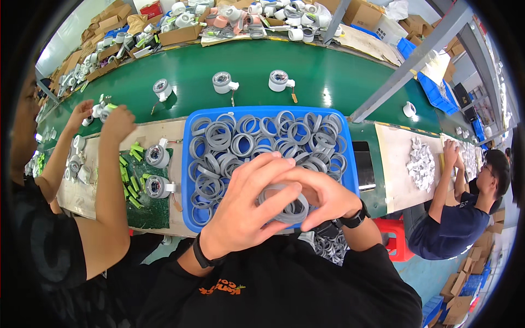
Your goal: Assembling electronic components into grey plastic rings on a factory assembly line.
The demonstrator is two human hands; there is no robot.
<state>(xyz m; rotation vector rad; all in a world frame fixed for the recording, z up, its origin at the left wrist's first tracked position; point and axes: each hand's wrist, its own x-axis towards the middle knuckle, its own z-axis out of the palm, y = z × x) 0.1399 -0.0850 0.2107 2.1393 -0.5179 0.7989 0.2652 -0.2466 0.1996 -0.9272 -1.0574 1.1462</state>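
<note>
- Fingers of left hand (240, 210) and right hand (322, 199) close together on one grey ring (287, 205), held above blue tray's (188, 164) near edge.
- Risk, judged: a loosened pinch could drop ring past tray, off table.

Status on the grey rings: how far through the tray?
Done: nothing here shows finished rings set apart, so I cannot count any. In hand: the left hand and right hand both grip a small stack of grey rings close to the body. Left: the blue tray is heaped with loose grey rings, so most of the batch looks untouched.
</note>
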